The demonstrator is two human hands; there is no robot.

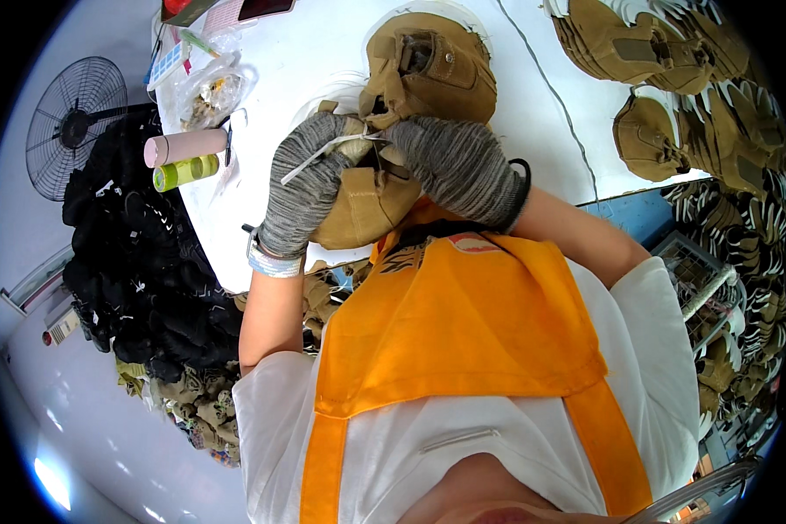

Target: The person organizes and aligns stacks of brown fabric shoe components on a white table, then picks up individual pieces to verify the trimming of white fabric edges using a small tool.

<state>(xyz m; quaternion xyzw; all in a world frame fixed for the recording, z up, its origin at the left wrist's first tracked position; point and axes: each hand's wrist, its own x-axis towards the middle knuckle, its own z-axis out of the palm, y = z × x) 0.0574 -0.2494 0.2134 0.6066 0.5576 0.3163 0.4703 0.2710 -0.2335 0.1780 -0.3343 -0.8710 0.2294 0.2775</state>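
In front of my chest, at the table's near edge, a tan suede shoe upper [368,208] is held between my two gloved hands. My left hand [304,182], in a grey knitted glove, is closed around the upper's left side, its pale fingertips at the opening. A thin white cord [310,163] slants across these fingers toward the right fingertips. My right hand [458,166], gloved alike, is closed, its fingertips pinched by the cord's end at the opening; the exact grip is partly hidden. Just beyond lies another tan shoe upper [463,74], with a strap and a metal snap.
Stacked tan uppers [642,52] cover the white table's [550,144] right side. At its left edge lie a pink bottle [186,147], a green bottle [186,173] and a plastic bag [214,96]. Black shoes [140,262] are heaped beside the table, near a fan [74,128].
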